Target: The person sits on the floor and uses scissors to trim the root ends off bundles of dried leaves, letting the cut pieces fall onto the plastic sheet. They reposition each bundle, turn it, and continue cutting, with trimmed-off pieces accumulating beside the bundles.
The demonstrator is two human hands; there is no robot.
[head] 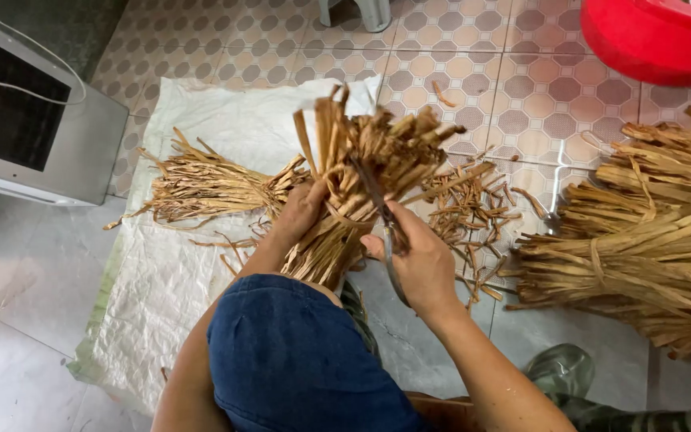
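Head view: my left hand grips a bundle of dried strips upright over my knee; my right hand, closed on scissors, trims its ends. One bundle lies on the sack; a pile waits, seemingly untrimmed.

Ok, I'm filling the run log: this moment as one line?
left hand: grips dried-leaf bundle | right hand: scissors at bundle | cut scraps on floor | tied bundles to the right | woven sack beneath
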